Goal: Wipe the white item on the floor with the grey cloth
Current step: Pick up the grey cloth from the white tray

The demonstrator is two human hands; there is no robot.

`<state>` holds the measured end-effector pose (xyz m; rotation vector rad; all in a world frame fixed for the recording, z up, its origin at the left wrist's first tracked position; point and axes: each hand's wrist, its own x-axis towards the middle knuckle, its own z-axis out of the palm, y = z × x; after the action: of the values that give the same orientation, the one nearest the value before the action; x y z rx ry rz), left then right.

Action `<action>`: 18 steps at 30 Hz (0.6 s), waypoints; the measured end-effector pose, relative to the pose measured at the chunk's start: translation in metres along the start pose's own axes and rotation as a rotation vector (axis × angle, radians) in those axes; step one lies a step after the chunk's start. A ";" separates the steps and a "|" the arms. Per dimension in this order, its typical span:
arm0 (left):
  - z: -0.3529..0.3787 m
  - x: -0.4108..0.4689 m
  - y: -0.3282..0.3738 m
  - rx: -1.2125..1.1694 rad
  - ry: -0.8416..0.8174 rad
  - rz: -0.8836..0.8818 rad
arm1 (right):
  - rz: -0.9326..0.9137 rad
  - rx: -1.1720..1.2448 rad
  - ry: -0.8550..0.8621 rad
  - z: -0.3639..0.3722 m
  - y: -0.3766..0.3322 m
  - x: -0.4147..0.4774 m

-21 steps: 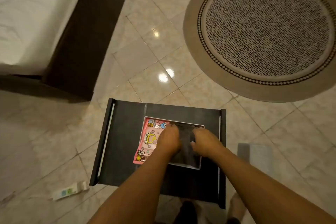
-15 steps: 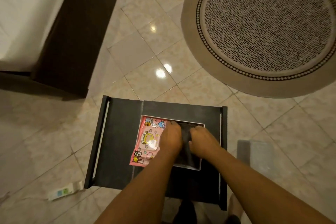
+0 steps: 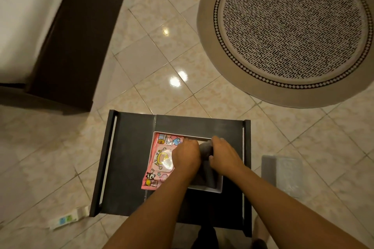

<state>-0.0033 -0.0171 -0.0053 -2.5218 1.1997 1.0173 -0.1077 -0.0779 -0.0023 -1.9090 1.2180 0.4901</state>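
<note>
A: Where is the grey cloth?

B: The grey cloth point(image 3: 205, 148) lies bunched in a shallow white tray point(image 3: 204, 189) on the dark tabletop point(image 3: 129, 159), between the two hands. The left hand point(image 3: 186, 154) rests on its left edge and the right hand point(image 3: 224, 154) on its right edge.

A: And the fingers?

B: Both sets are curled down onto the cloth, close together. The left fingers point(image 3: 191, 143) press into it; the right fingers point(image 3: 216, 140) bend over its far edge with the thumb tucked against the fold. Whether either hand has a firm pinch, I cannot tell.

A: What crowds the cloth?

B: A pink cartoon packet point(image 3: 162, 157) fills the left part of the tray, touching the left hand and sticking out over the tray's near edge.

A: And the white item on the floor?

B: A pale rectangular item point(image 3: 283, 176) lies on the tiled floor point(image 3: 141, 66) just right of the tabletop, apart from both hands.

A: Anything else around?

B: A small white tube point(image 3: 68, 219) lies by the near left corner, a round patterned rug point(image 3: 293, 26) lies farther off, and a bed point(image 3: 24, 16) with a dark frame stands at the left.
</note>
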 end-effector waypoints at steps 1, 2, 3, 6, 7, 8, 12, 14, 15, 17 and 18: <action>-0.006 -0.003 -0.001 -0.022 0.003 -0.005 | 0.006 0.021 0.027 -0.005 -0.001 -0.003; -0.012 -0.006 -0.003 -0.037 -0.005 -0.006 | 0.009 0.050 0.061 -0.011 -0.003 -0.007; -0.019 -0.011 -0.003 -0.073 -0.005 -0.002 | 0.019 0.078 0.086 -0.017 -0.005 -0.012; -0.043 -0.029 -0.004 -0.168 -0.007 0.013 | 0.037 0.119 0.101 -0.041 -0.007 -0.027; -0.051 -0.035 -0.005 -0.205 0.004 0.028 | 0.032 0.126 0.078 -0.051 -0.007 -0.033; -0.061 -0.041 -0.004 -0.246 0.010 0.044 | 0.014 0.155 0.049 -0.062 -0.007 -0.038; -0.104 -0.067 0.007 -0.333 0.021 0.103 | -0.022 0.531 -0.061 -0.109 -0.005 -0.065; -0.122 -0.077 0.017 -0.432 0.040 0.117 | -0.040 0.686 -0.035 -0.132 -0.002 -0.078; -0.130 -0.082 0.023 -0.521 0.056 0.124 | -0.048 0.766 -0.008 -0.142 0.000 -0.084; -0.140 -0.091 0.037 -0.744 0.066 0.161 | -0.056 0.887 0.031 -0.165 0.005 -0.097; -0.145 -0.097 0.045 -0.868 0.038 0.192 | -0.066 0.927 0.038 -0.175 0.009 -0.104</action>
<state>-0.0060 -0.0466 0.1724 -3.0663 1.1984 1.8734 -0.1795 -0.1590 0.1704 -1.1494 1.1180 -0.1531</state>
